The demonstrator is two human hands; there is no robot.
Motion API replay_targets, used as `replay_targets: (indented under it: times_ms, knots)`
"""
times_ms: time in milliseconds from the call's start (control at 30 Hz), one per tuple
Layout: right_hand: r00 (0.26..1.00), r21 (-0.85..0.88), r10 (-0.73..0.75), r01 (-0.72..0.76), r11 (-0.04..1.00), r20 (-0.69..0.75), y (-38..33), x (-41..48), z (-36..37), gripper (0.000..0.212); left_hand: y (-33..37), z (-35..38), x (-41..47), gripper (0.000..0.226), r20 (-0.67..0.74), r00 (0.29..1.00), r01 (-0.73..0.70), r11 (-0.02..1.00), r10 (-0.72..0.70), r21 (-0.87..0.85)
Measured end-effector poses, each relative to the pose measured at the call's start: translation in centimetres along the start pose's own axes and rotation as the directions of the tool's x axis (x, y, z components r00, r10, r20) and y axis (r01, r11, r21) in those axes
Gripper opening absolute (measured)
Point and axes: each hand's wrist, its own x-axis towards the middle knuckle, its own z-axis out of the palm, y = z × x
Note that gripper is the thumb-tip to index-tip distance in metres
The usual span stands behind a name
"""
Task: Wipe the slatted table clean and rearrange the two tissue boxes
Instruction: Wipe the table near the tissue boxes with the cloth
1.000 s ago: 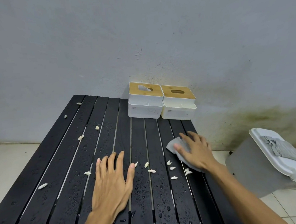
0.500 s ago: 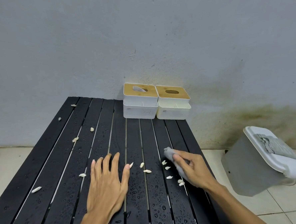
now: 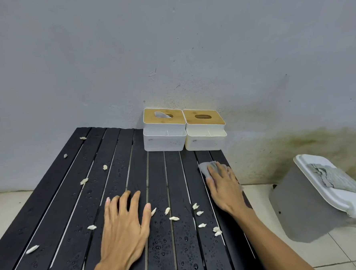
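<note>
While the left hand (image 3: 124, 228) lies flat on the black slatted wooden table (image 3: 52, 205), fingers spread and straight and holding nothing, the right hand (image 3: 224, 186) is over by the table's right edge pressing down on a crumpled grey cloth (image 3: 205, 166). Its fingers look mostly straight on top of the cloth, so it's a flat press, not really a grab.

The two tissue boxes are at the far end against the grey wall (image 3: 168, 52), side by side and touching. The white tissue box with a bamboo lid (image 3: 163, 135) on the left has a tissue poking out of its slot. The cream tissue box with a bamboo lid (image 3: 204, 136) on the right just shows a dark oval slot.

The table is pretty messy: small pale scraps (image 3: 174, 218) lie scattered across the slats, a bunch of them between the two hands, and there are water droplets (image 3: 161, 246) everywhere, thickest near the front.

Off to the right on the pale tiled floor (image 3: 346, 249) there's a grey plastic bin (image 3: 302, 210) with a white lid, and a grey rag (image 3: 334, 177) lying on top.
</note>
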Motion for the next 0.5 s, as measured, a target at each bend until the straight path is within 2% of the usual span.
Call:
replay_targets:
  times_ms: [167, 300, 400, 500]
  knots:
    - [0.999, 0.101, -0.029, 0.026, 0.995, 0.033, -2.0, 3.3, 0.3, 0.048, -0.1, 0.3, -0.1, 0.063, -0.005, 1.0, -0.012, 1.0, 0.012, 0.018]
    - [0.996, 0.115, -0.076, 0.07, 0.991, 0.051, -2.0, 2.9, 0.6, 0.053, -0.2, 0.2, -0.2, 0.064, -0.025, 1.0, 0.001, 1.0, -0.002, -0.029]
    - [0.991, 0.099, -0.137, 0.135, 0.986, 0.01, -0.8, 0.4, 0.5, 0.056, 0.3, -0.6, 0.9, 0.062, -0.059, 0.998, -0.014, 0.998, 0.01, -0.068]
    - [0.997, 0.116, -0.066, 0.062, 0.991, 0.032, -0.8, -0.5, -0.1, 0.051, 1.2, -0.5, 3.3, 0.059, -0.075, 0.993, -0.096, 0.992, 0.09, -0.08]
